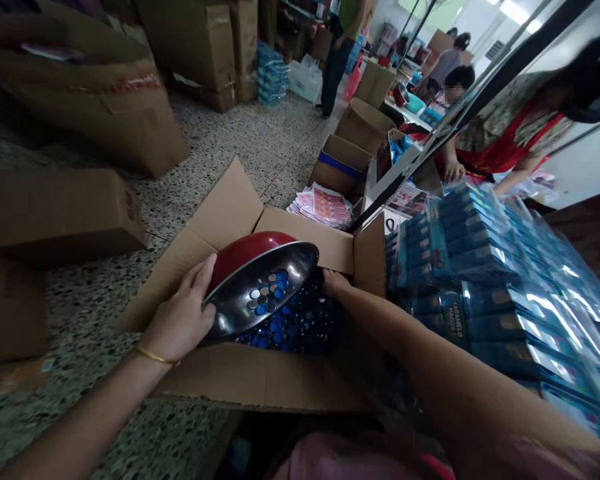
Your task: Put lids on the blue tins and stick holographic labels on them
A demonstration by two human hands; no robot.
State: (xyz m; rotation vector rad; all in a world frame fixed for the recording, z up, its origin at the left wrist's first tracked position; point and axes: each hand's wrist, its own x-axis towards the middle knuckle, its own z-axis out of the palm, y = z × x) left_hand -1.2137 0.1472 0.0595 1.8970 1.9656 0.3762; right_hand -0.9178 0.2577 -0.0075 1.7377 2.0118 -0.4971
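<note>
The rim of a tilted bowl [253, 252], red outside and dark inside, is gripped by the left hand [185, 310], with a yellow bracelet [156, 357] worn at the wrist. The bowl is held over an open cardboard box [273, 380] at the centre of the frame; small round pieces [265, 292], blue and silvery, are carried inside it. More blue pieces [277, 330] are seen in the box below. The right hand [336, 283] is lowered at the box's far right part; its fingers are partly hidden, so whether anything is grasped cannot be told.

Blue packs [475, 247] in clear wrapping are stacked at the right. Printed sheets [325, 204] are piled beyond the box. Closed and open cartons [65, 207] are spread over the speckled floor [97, 300] at the left. At the upper right, a red apron [510, 143] is worn by a person, whose hands are placed at a work surface.
</note>
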